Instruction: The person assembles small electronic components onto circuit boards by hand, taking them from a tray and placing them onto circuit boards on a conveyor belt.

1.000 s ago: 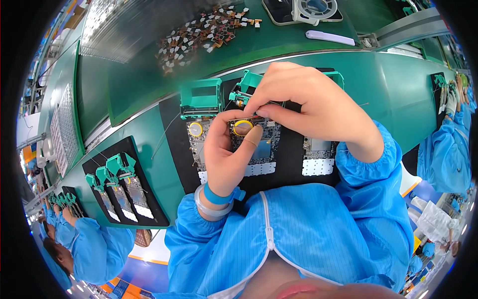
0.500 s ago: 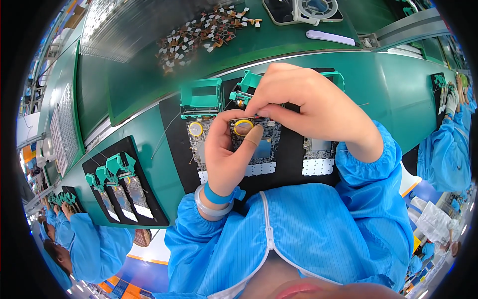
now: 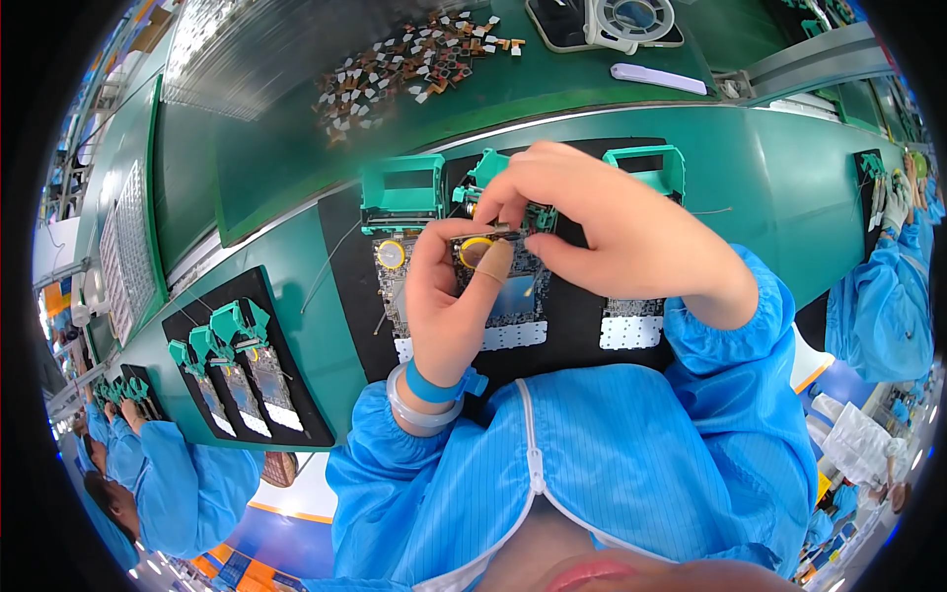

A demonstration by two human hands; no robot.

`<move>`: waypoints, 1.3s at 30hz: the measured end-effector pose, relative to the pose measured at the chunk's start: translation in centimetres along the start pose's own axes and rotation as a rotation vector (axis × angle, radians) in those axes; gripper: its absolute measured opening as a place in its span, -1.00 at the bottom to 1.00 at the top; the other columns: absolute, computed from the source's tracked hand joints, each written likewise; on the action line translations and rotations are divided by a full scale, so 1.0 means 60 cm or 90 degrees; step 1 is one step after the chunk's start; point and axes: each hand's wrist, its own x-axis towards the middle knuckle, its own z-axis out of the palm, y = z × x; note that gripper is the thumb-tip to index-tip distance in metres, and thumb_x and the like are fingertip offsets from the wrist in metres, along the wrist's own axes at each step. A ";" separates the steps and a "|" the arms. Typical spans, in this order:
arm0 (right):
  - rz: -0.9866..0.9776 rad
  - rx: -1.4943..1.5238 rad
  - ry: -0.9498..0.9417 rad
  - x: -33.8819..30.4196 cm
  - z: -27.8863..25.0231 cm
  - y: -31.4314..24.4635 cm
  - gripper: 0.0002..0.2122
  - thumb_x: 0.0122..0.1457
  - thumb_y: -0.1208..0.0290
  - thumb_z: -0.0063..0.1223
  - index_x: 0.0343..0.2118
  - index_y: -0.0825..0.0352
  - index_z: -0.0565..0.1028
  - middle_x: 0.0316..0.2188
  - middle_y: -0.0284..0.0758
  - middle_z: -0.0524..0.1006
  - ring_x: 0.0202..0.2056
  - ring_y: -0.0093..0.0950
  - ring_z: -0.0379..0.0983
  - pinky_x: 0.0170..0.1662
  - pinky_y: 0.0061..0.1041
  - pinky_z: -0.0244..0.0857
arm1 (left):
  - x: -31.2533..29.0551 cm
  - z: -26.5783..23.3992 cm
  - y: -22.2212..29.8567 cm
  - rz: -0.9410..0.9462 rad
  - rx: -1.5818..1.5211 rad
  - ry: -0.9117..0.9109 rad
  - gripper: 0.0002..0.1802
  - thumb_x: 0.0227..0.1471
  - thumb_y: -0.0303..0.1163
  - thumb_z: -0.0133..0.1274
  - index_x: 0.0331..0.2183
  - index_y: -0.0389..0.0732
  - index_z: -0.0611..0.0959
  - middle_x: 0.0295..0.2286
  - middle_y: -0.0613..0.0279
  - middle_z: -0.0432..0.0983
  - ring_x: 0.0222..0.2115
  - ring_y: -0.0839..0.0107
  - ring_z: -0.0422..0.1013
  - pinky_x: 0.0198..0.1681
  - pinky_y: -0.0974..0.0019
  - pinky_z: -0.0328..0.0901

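Note:
My left hand [image 3: 444, 306] grips a circuit board [image 3: 523, 306] with a yellow-rimmed coin cell [image 3: 477, 252]. Its thumb, wearing a beige finger cover, presses beside the cell. Over the board's far edge, my right hand [image 3: 582, 227] is curled, fingertips down and thumb a little apart. What those fingers hold is hidden. Part of a green plastic frame [image 3: 540, 217] shows between them and the thumb. Another board [image 3: 392, 281] with a coin cell and green frame [image 3: 402, 192] lies left. A third board [image 3: 631, 321] and its green frame [image 3: 646, 168] lie right, partly behind my right arm.
A black mat [image 3: 345, 281] lies beneath the boards. At left, another black mat [image 3: 311, 405] carries several similar boards. Beyond the bench edge are a heap of small parts [image 3: 414, 64], a round device [image 3: 631, 18] and a pale purple strip [image 3: 658, 78]. Co-workers in blue sit at both sides.
My right thumb has moved away from the fingertips and toward the right. The right hand has dropped slightly, and the board's far edge has tilted in my left hand.

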 end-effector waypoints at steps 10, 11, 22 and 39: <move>0.066 0.049 -0.002 0.003 0.020 0.002 -0.67 -0.22 0.78 -0.05 -0.31 0.33 0.39 -0.46 -0.34 0.34 -0.35 -0.45 0.31 -0.22 -0.49 0.23 | 0.001 0.002 0.000 0.014 0.026 0.020 -0.81 -0.04 -0.64 0.07 -0.35 -0.29 0.42 -0.48 0.38 0.38 -0.49 0.75 0.21 -0.45 0.66 0.15; 0.064 0.049 -0.002 0.004 0.018 0.003 -0.67 -0.22 0.78 -0.05 -0.31 0.33 0.39 -0.46 -0.34 0.34 -0.35 -0.45 0.31 -0.22 -0.49 0.23 | -0.001 0.003 0.003 0.013 0.024 0.021 -0.80 -0.05 -0.65 0.06 -0.34 -0.30 0.42 -0.47 0.37 0.39 -0.46 0.75 0.23 -0.43 0.66 0.17; -0.034 -0.143 0.154 0.048 -0.015 0.013 -0.80 -0.04 0.59 0.07 -0.29 0.36 0.46 -0.34 -0.31 0.46 -0.22 -0.40 0.37 -0.14 -0.47 0.24 | -0.008 -0.003 0.005 -0.087 0.104 -0.020 -0.70 -0.02 -0.54 0.07 -0.21 -0.26 0.38 -0.39 0.21 0.46 -0.40 0.58 0.39 -0.37 0.55 0.28; -0.105 -0.374 0.164 0.128 0.000 0.076 -0.89 -0.08 0.54 0.11 -0.45 0.30 0.44 -0.41 -0.34 0.43 -0.26 -0.31 0.34 -0.20 -0.37 0.27 | -0.009 -0.008 0.023 0.140 0.213 -0.012 -0.88 0.04 -0.64 -0.07 -0.30 -0.31 0.42 -0.48 0.16 0.51 -0.48 0.52 0.44 -0.39 0.52 0.34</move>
